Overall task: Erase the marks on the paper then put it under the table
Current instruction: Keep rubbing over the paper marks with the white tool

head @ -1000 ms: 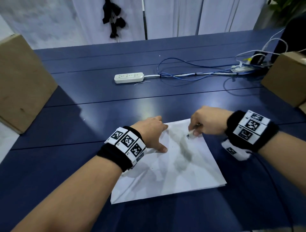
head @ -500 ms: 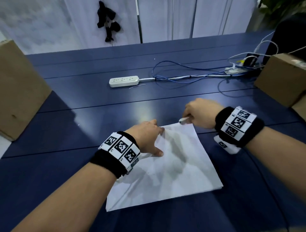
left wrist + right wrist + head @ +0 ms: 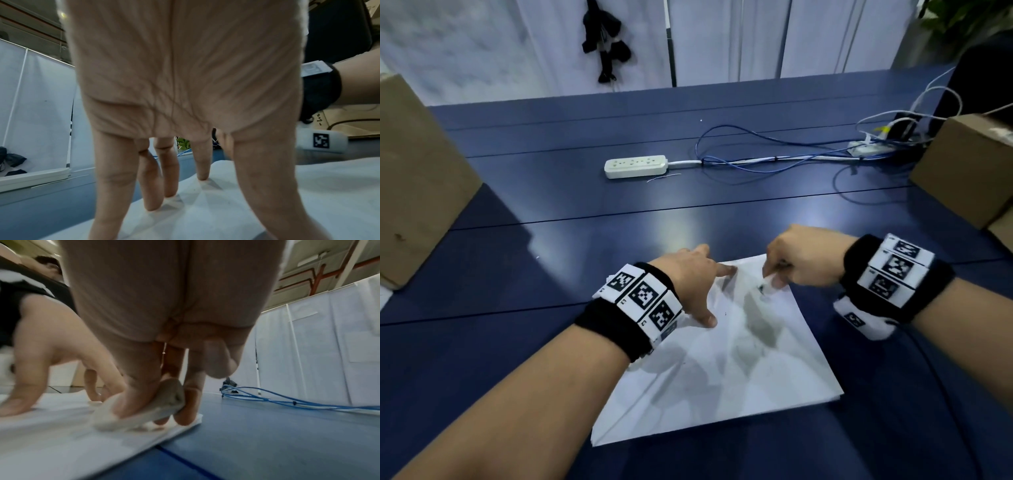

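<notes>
A white sheet of paper lies flat on the dark blue table, with a small dark mark near its far corner. My left hand presses the paper's left part with straight, spread fingers. My right hand pinches a worn white eraser between thumb and fingers. The eraser's end rests on the paper near that far corner. In the head view the eraser shows just below the right fingers.
A white power strip and blue cables lie across the far half of the table. Cardboard boxes stand at the left edge and the right edge. White curtains hang behind the table.
My right hand has moved back onto the paper's far corner with the eraser, after being just past the corner half a second ago. The left hand stays pressed on the sheet.
</notes>
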`<act>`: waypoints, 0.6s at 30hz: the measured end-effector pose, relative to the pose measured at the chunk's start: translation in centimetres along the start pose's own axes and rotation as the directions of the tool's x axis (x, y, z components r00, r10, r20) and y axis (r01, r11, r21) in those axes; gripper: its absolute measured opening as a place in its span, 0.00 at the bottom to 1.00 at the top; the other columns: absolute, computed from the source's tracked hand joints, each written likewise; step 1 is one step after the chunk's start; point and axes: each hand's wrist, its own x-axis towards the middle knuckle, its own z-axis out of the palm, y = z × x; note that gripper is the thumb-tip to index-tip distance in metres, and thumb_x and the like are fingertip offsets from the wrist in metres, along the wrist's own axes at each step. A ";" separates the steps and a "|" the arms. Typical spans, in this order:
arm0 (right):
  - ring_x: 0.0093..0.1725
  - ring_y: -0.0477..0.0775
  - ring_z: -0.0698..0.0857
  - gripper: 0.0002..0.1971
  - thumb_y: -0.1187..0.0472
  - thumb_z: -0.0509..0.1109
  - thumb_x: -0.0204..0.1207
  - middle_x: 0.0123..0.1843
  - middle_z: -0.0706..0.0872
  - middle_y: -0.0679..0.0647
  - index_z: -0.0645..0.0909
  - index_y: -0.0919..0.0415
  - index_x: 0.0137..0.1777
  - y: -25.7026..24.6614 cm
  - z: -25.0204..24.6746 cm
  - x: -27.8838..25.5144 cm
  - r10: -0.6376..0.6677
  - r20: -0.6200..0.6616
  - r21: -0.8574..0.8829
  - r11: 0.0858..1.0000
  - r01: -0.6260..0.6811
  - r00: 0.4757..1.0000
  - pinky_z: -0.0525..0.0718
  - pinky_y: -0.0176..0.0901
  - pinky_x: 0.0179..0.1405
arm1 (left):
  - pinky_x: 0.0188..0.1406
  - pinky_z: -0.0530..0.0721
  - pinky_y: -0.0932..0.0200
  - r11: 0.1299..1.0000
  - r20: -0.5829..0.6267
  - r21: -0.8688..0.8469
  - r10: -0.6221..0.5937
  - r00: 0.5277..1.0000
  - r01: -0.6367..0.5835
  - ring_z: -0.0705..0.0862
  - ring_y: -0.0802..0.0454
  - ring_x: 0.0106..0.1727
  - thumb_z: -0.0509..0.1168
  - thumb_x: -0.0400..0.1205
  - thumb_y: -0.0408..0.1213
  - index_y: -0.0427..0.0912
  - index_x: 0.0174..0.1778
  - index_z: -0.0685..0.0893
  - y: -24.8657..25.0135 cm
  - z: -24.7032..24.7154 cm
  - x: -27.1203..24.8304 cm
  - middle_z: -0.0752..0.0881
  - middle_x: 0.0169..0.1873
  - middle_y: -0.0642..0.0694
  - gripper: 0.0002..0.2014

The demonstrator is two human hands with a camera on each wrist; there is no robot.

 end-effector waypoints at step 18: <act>0.50 0.55 0.87 0.13 0.39 0.70 0.72 0.46 0.91 0.45 0.89 0.42 0.51 0.2 -0.2 1.9 0.039 -0.099 -0.031 0.999 -0.042 0.994 0.86 0.48 0.45 | 0.61 0.81 0.46 0.999 0.073 0.030 -0.034 0.997 0.031 0.74 0.39 0.67 0.76 0.72 0.57 0.63 0.84 0.56 0.7 -0.5 -0.1 0.68 0.66 0.43 0.47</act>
